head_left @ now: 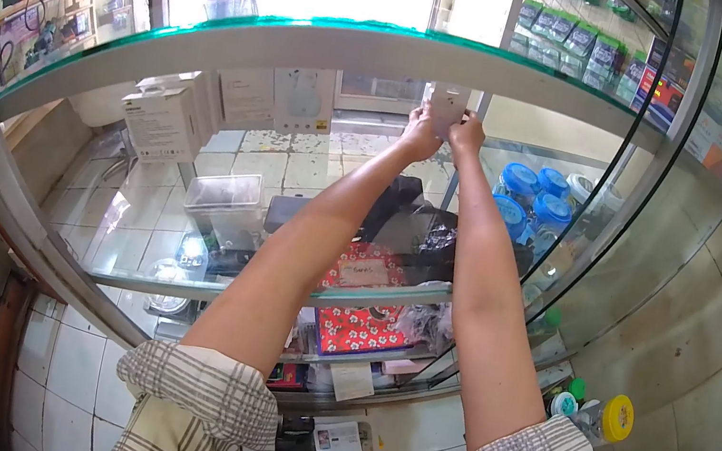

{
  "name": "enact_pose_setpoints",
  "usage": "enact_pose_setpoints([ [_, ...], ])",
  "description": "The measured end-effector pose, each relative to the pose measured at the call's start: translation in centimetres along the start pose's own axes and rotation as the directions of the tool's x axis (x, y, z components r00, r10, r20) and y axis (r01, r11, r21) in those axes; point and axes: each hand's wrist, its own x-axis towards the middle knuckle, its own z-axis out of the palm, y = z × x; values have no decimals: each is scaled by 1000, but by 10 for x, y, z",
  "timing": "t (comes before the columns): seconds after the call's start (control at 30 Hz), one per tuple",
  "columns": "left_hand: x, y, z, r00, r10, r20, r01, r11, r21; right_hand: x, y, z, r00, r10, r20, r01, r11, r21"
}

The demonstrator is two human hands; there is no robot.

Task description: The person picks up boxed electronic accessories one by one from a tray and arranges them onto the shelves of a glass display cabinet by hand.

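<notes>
The box (446, 110) stands upright between both hands, its long axis vertical and its top end up at the white rail (334, 47), the left hand (420, 135) partly closed on its left edge and the right hand (467, 136) gripping its lower right edge, with some fingers of each hidden. Whether the rail hides any of the box's top is hard to tell, and its print is unreadable. Right of the box and nearer are blue-lidded jars (521, 178), nearer on its left a clear tub (227, 192), the contents of both unclear.
</notes>
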Motion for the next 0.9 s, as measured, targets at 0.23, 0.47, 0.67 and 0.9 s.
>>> enact_pose_setpoints([
  [0.23,10,-6,12,1000,3,-29,-3,1000,21,10,9,3,999,-47,1,47,995,-92],
  [0.47,0,0,7,999,-25,-31,27,997,73,-2,0,6,996,5,-87,-22,982,-190],
  [0.67,-38,24,-22,987,-141,81,143,989,-18,-31,-41,-14,909,392,-142,-402,914,-51],
  [0.9,-128,58,-49,991,-99,-92,87,989,-119,-138,-92,-55,970,140,201,-244,617,748],
])
